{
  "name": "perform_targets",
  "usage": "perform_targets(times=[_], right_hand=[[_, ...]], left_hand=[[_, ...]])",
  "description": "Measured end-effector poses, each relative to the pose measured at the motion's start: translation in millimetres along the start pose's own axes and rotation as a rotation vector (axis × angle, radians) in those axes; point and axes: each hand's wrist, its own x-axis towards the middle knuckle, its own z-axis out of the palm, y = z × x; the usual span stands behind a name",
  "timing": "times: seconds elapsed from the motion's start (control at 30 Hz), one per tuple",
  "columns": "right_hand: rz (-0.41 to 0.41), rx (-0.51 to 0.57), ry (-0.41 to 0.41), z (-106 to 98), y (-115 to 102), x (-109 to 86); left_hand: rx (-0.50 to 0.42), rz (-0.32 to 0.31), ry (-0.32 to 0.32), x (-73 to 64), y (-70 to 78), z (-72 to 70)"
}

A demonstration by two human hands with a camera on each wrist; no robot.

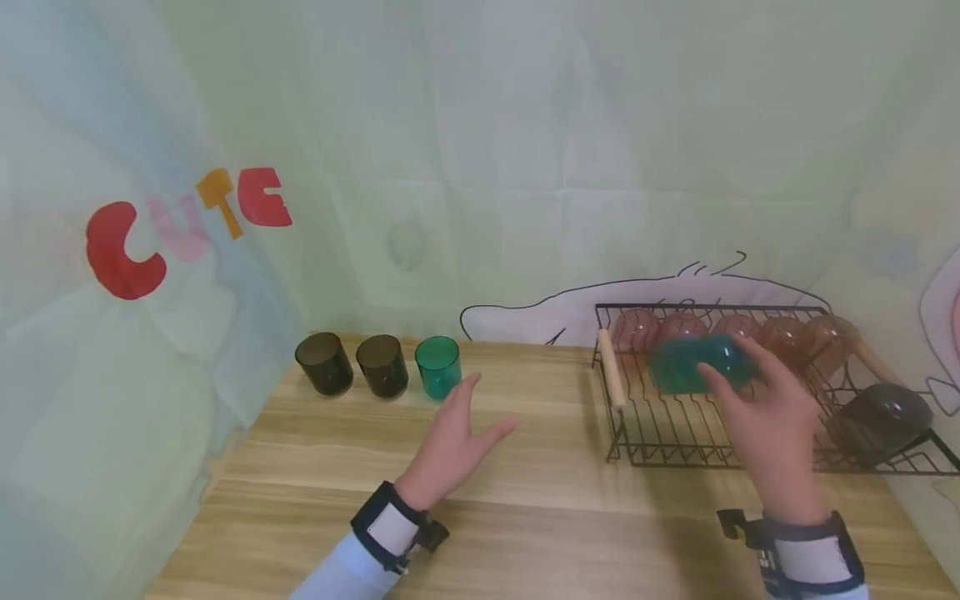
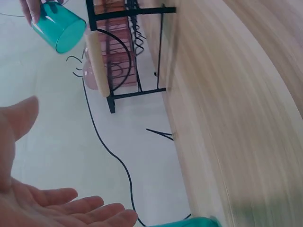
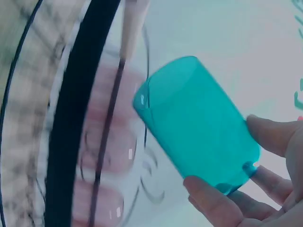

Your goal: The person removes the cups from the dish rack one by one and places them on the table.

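- Head: at four o'clock, a teal cup (image 1: 686,364) is gripped by the right hand (image 1: 776,408) above a wire rack (image 1: 675,457); open surface (image 1: 547,467) is left between the rack and the left hand (image 1: 450,442), whose thumb and fingers are held apart near a green cup (image 1: 438,365). Toward eight o'clock, two dark cups (image 1: 326,367) are lined up near the far edge.
- Left wrist: the teal cup's mouth is seen turned toward four o'clock.
- Right wrist: the pinch near its base, blurred in the head view, is shown clearly.

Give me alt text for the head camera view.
The right hand holds a teal cup tipped sideways over a wire rack of mostly pinkish cups. The left hand is open near a green cup and two dark cups on a wooden table.
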Motion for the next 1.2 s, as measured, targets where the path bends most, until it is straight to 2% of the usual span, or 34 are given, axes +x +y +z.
perform_targets(times=[0.13,0.3,0.47,0.7,0.9,1.07,1.2], right_hand=[[0.024,0.140,-0.006,15,-16,-9.5],[0.080,0.325,-0.035,35,-32,-19.2],[0.172,0.514,-0.135,50,-45,-28.8],[0.254,0.736,-0.242,70,-66,-41.4],[0.286,0.811,-0.346,80,-73,-52.6],[0.295,0.833,-0.364,84,-75,-57.6],[0.293,0.851,-0.372,88,-76,-57.2]], left_hand=[[-0.091,-0.006,0.019,1.2,8.6,0.7],[-0.248,0.013,0.025,2.6,20.3,1.5],[-0.367,0.024,0.015,3.2,30.2,2.4],[-0.458,0.043,-0.017,3.8,32.4,2.8],[-0.532,-0.005,-0.073,6.7,32.9,8.9],[-0.572,-0.032,-0.089,9.4,34.9,13.0],[-0.563,-0.049,-0.070,11.9,37.8,14.6]])
